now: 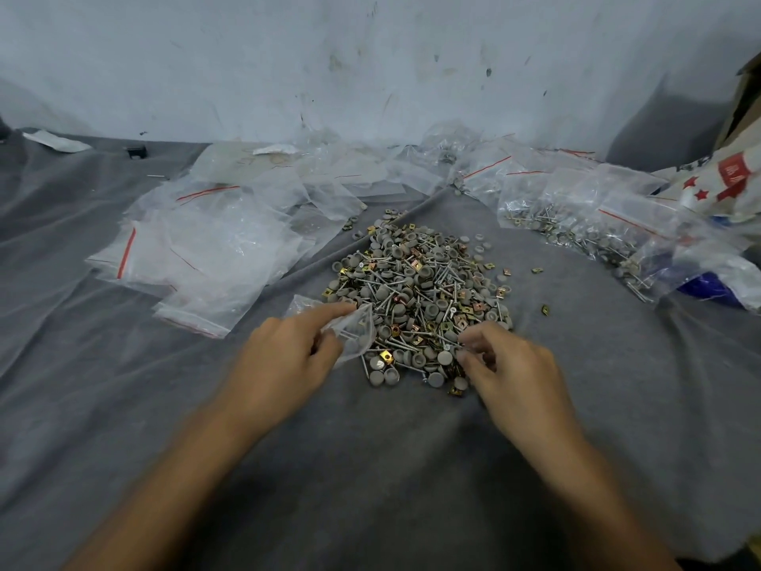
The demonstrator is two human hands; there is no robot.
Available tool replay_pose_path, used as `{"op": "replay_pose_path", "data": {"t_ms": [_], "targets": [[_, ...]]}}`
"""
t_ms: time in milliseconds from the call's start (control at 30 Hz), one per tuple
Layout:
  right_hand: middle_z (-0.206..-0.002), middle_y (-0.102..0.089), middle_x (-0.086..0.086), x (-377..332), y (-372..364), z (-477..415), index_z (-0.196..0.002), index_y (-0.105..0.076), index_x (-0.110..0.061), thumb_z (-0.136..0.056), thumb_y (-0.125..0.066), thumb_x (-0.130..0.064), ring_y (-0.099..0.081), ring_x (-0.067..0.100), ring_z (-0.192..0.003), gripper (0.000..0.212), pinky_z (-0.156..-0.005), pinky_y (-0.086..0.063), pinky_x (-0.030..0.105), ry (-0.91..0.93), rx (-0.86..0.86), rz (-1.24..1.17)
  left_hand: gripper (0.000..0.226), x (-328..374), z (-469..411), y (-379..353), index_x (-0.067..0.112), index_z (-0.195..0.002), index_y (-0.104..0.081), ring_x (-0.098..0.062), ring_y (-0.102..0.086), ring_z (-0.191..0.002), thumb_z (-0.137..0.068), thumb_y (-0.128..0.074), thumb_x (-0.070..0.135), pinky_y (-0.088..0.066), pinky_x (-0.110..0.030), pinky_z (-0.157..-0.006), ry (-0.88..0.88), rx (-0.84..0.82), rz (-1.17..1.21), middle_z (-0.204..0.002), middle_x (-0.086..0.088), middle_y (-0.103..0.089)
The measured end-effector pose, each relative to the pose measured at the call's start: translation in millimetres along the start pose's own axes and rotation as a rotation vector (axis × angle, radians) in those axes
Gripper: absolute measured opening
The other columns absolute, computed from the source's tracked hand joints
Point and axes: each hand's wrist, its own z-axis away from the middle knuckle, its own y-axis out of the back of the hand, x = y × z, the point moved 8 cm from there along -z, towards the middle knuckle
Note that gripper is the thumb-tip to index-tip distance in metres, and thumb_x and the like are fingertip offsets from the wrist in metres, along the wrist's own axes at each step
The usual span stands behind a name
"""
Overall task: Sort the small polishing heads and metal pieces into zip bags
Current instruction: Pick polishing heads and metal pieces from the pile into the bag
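Grey cloth (370, 467) bears mixed pile (420, 290) (grey caps, screws, brass squares).

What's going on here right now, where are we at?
A person is bagging parts from a mixed pile of grey caps, screws and brass-coloured squares on a grey cloth. The left hand holds a small clear zip bag beside the pile; the right hand picks at its near edge, grip unclear. Empty bags lie left, filled bags right.
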Motion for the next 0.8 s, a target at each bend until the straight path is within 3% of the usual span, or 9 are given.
{"op": "replay_pose_path", "data": {"t_ms": [67, 167, 267, 400, 567, 700, 800], "targets": [[-0.091, -0.070, -0.021, -7, -2, -2, -0.100, -0.072, -0.033, -0.091, -0.074, -0.027, -0.063, -0.003, -0.085, 0.011, -0.071, -0.044, 0.011, -0.011, 0.010, -0.140, 0.040, -1, 0, -1, 0.038, -0.133, -0.064, -0.012, -0.051, -0.050, -0.100, -0.053, 0.019, -0.026, -0.019, -0.048, 0.000, -0.004, -0.002, -0.047, 0.007, -0.049], [-0.090, -0.074, -0.019, -28, -16, -3, -0.097, -0.074, -0.033, -0.091, -0.075, -0.024, -0.068, -0.003, -0.084, 0.011, -0.072, -0.052, 0.016, -0.021, -0.068, -0.465, 0.041, -1, 0, -1, 0.038, -0.133, -0.064, -0.012, -0.051, -0.050, -0.099, -0.053, 0.018, -0.026, -0.020, -0.049, 0.005, -0.008, -0.006, -0.047, 0.006, -0.048], [-0.090, -0.075, -0.015, -60, -29, 0, -0.094, -0.073, -0.029, -0.092, -0.073, -0.017, -0.070, 0.004, -0.082, 0.012, -0.071, -0.055, 0.018, 0.060, -0.116, -0.635, 0.041, -1, 0, -2, 0.039, -0.133, -0.064, -0.011, -0.051, -0.051, -0.099, -0.053, 0.020, -0.029, -0.024, -0.051, 0.017, -0.013, -0.008, -0.048, 0.006, -0.051], [-0.086, -0.073, -0.012, -87, -43, -3, -0.097, -0.072, -0.027, -0.094, -0.069, -0.019, -0.070, 0.006, -0.080, 0.009, -0.071, -0.057, 0.024, 0.144, -0.118, -0.586, 0.042, 2, 0, -2, 0.041, -0.133, -0.063, -0.010, -0.047, -0.049, -0.099, -0.052, 0.020, -0.031, -0.027, -0.053, 0.012, -0.023, -0.012, -0.049, 0.005, -0.053], [-0.078, -0.067, -0.018, -98, -50, -8, -0.102, -0.072, -0.024, -0.096, -0.067, -0.020, -0.064, -0.004, -0.069, 0.009, -0.064, -0.049, 0.013, 0.197, -0.116, -0.457, 0.041, 2, -1, -1, 0.039, -0.132, -0.065, -0.011, -0.050, -0.052, -0.098, -0.054, 0.017, -0.032, -0.028, -0.054, 0.001, -0.019, -0.002, -0.053, 0.006, -0.057], [-0.089, -0.070, -0.016, -90, -42, -6, -0.099, -0.075, -0.025, -0.093, -0.071, -0.019, -0.067, 0.002, -0.077, 0.010, -0.071, -0.054, 0.021, 0.194, -0.063, -0.496, 0.040, 1, -1, 1, 0.039, -0.132, -0.064, -0.012, -0.053, -0.057, -0.098, -0.054, 0.020, -0.032, -0.026, -0.055, 0.012, -0.007, 0.003, -0.058, 0.026, -0.057], [-0.101, -0.068, -0.011, -88, -35, -6, -0.103, -0.076, -0.025, -0.094, -0.070, -0.016, -0.068, 0.006, -0.085, 0.014, -0.076, -0.057, 0.027, 0.202, -0.026, -0.494, 0.039, 0, -1, 0, 0.040, -0.132, -0.064, -0.004, -0.052, -0.055, -0.100, -0.052, 0.022, -0.031, -0.023, -0.053, 0.013, -0.017, 0.020, -0.058, 0.022, -0.058]]}}
